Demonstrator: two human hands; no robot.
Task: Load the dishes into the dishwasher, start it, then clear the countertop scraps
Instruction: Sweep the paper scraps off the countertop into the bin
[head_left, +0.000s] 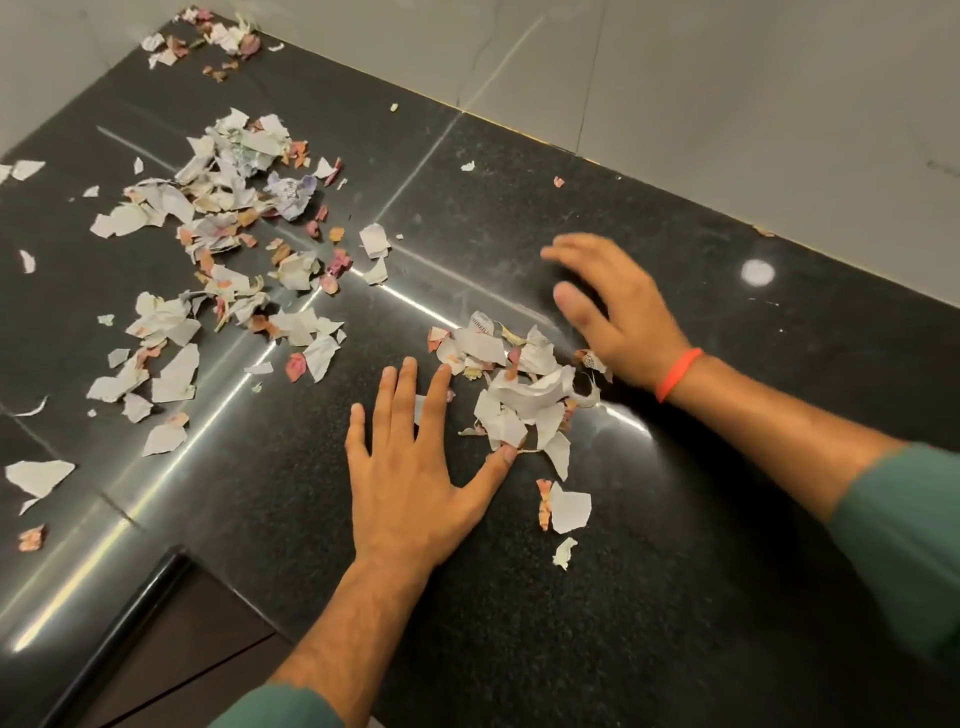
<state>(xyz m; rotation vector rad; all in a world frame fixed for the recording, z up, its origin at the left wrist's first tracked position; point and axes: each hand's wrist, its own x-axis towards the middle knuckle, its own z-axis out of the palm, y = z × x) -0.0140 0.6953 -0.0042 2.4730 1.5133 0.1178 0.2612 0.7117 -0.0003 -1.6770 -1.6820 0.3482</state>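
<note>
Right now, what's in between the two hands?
In the head view, a small pile of torn paper scraps lies on the black countertop between the left hand and right hand.

One view only, head-worn. It is looking steeply down and forward onto the countertop (675, 597) from close above, with the frame tilting so the countertop's back edge is running diagonally toward the lower right. The wall (727, 93) beyond the countertop is filling the top. Both forearms are entering from the bottom edge.
</note>
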